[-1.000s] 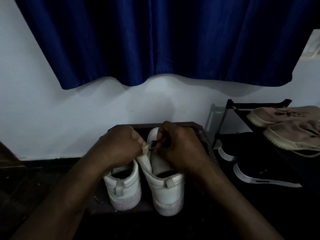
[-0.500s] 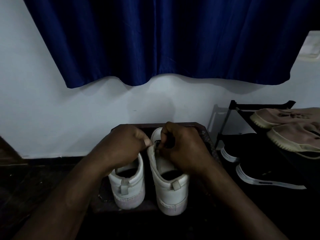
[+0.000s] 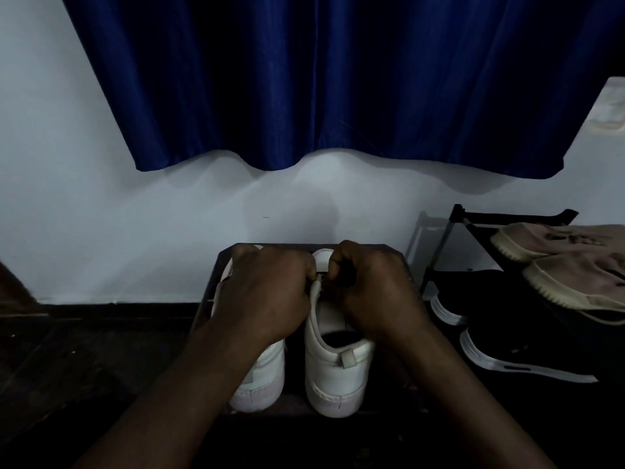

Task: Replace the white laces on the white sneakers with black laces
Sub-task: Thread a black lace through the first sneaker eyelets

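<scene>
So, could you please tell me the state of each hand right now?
Left hand: closed, pinching the upper edge of the sneaker.
Right hand: closed, pinching what looks like a black lace.

Bare forearms [image 3: 209, 377] lead to two bare hands [image 3: 267, 292].

Curtain [image 3: 304, 79], top of frame: deep blue, plain, darker in vertical folds.
Wall [image 3: 101, 214]: pale grey-white.
White sneakers [image 3: 334, 370], centre: plain white, grey heel tab, soles faintly lilac.
Rack [image 3: 507, 216], right: black.
On its top, shoes [image 3: 575, 265] in dusty pink with cream ribbed soles.
Below them, black shoes [image 3: 527, 343] with white sole stripes.
Floor [image 3: 67, 367]: near-black.
</scene>
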{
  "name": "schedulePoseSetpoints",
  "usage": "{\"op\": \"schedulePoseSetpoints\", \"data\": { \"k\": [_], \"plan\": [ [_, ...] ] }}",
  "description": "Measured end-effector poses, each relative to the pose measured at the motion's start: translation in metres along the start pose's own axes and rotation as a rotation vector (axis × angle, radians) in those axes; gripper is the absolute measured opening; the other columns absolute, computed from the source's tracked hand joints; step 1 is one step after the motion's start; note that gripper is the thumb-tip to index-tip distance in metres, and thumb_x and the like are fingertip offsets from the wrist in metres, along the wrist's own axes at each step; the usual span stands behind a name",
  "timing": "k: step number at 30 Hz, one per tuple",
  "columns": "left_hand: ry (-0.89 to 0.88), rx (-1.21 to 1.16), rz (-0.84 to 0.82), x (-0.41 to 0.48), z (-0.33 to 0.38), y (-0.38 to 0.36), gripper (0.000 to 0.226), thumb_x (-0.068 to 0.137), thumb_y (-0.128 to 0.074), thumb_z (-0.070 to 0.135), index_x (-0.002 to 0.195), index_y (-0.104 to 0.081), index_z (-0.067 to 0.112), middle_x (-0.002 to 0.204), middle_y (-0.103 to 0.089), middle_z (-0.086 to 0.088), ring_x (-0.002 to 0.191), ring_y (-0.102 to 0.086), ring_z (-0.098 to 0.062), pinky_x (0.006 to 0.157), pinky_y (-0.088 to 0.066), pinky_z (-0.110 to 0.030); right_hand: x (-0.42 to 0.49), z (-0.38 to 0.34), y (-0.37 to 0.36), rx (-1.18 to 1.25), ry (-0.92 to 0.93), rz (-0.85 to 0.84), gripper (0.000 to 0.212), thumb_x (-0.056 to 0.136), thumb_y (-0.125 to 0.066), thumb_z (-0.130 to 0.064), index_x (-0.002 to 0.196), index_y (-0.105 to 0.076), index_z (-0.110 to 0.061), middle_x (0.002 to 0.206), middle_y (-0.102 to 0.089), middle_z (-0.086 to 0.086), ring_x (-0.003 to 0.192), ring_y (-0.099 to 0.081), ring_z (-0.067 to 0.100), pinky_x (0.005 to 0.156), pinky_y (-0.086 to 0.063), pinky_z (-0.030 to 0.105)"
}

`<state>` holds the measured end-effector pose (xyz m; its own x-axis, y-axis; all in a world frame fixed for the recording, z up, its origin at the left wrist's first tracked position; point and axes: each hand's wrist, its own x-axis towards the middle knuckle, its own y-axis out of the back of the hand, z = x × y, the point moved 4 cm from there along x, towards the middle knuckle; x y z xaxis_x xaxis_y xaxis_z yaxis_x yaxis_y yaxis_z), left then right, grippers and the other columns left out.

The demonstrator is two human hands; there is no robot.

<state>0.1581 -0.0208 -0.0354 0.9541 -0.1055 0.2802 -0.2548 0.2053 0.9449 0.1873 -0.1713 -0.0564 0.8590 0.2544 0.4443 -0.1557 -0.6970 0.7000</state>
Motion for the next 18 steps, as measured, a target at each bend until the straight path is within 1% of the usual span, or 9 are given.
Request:
{"op": "schedulePoseSetpoints", "data": {
  "k": [2,4,7,9,11,13,14,16,18],
  "plan": [
    [0.009,0.037,-0.031,0.001,0.000,-0.002,0.016,0.090,-0.061,0.033,0.102,-0.070,0.037,0.100,-0.073,0.014,0.107,-0.063,-0.010,0.101,-0.029,-0.037,0.001,0.001,-0.001,-0.003,0.004,-0.021,0.021,0.074,-0.082,-0.014,0.075,-0.066,-0.027,0.072,-0.067,-0.012,0.069,-0.062,0.009,0.066,-0.050,0.030],
    [0.016,0.072,-0.039,0.000,-0.003,-0.004,0.020,0.086,-0.056,0.032,0.102,-0.068,0.035,0.096,-0.070,0.014,0.106,-0.060,-0.011,0.100,-0.026,-0.038,0.000,-0.002,-0.003,-0.039,0.031,-0.044,0.018,0.073,-0.082,-0.019,0.076,-0.067,-0.030,0.074,-0.069,-0.013,0.073,-0.065,0.011,0.070,-0.053,0.030],
    [0.041,0.119,-0.009,-0.004,-0.010,0.004,0.023,0.074,-0.043,0.034,0.084,-0.064,0.034,0.085,-0.063,0.017,0.103,-0.051,-0.011,0.095,-0.023,-0.040,-0.001,-0.006,-0.003,-0.103,0.017,-0.059,0.017,0.073,-0.083,-0.030,0.080,-0.067,-0.032,0.079,-0.071,-0.011,0.079,-0.068,0.017,0.075,-0.054,0.033],
    [0.073,0.151,0.014,-0.006,-0.023,0.017,0.013,0.076,-0.053,0.028,0.080,-0.063,0.035,0.090,-0.060,0.019,0.106,-0.046,-0.009,0.095,-0.018,-0.041,0.000,-0.006,-0.002,-0.118,0.004,-0.048,0.017,0.074,-0.083,-0.029,0.083,-0.068,-0.030,0.081,-0.070,-0.011,0.083,-0.067,0.017,0.077,-0.053,0.033],
    [0.137,0.168,0.085,-0.006,-0.040,0.033,0.014,0.080,-0.063,0.023,0.079,-0.065,0.037,0.095,-0.060,0.020,0.107,-0.046,-0.010,0.094,-0.017,-0.042,0.001,-0.006,-0.001,-0.129,-0.010,-0.042,0.016,0.075,-0.080,-0.024,0.084,-0.069,-0.029,0.082,-0.070,-0.012,0.087,-0.067,0.016,0.078,-0.053,0.031],
    [0.220,0.140,0.182,-0.008,-0.052,0.046,0.015,0.079,-0.067,0.022,0.075,-0.065,0.037,0.096,-0.061,0.019,0.105,-0.048,-0.012,0.091,-0.017,-0.041,0.001,-0.005,-0.002,-0.121,-0.027,-0.042,0.015,0.075,-0.080,-0.022,0.085,-0.071,-0.029,0.083,-0.070,-0.013,0.088,-0.066,0.015,0.079,-0.052,0.030],
    [0.244,0.117,0.190,-0.008,-0.053,0.047,0.016,0.078,-0.067,0.022,0.075,-0.065,0.037,0.095,-0.062,0.019,0.104,-0.049,-0.013,0.090,-0.017,-0.040,0.001,-0.004,-0.002,-0.111,-0.033,-0.042,0.015,0.076,-0.081,-0.023,0.085,-0.071,-0.029,0.083,-0.070,-0.012,0.088,-0.066,0.015,0.079,-0.053,0.031],
    [0.211,0.048,0.156,-0.009,-0.045,0.041,0.014,0.078,-0.066,0.024,0.079,-0.064,0.037,0.095,-0.062,0.020,0.106,-0.050,-0.012,0.088,-0.017,-0.037,0.000,-0.004,-0.003,-0.101,-0.036,-0.040,0.014,0.076,-0.082,-0.027,0.085,-0.072,-0.029,0.084,-0.071,-0.011,0.089,-0.066,0.016,0.080,-0.054,0.033],
    [0.134,-0.036,0.117,-0.010,-0.033,0.031,0.020,0.082,-0.065,0.029,0.098,-0.066,0.042,0.104,-0.064,0.024,0.112,-0.048,-0.009,0.094,-0.019,-0.037,0.000,-0.005,-0.003,-0.107,-0.028,-0.022,0.013,0.077,-0.082,-0.028,0.084,-0.071,-0.030,0.084,-0.071,-0.010,0.090,-0.066,0.018,0.079,-0.053,0.033]
  ]
}}
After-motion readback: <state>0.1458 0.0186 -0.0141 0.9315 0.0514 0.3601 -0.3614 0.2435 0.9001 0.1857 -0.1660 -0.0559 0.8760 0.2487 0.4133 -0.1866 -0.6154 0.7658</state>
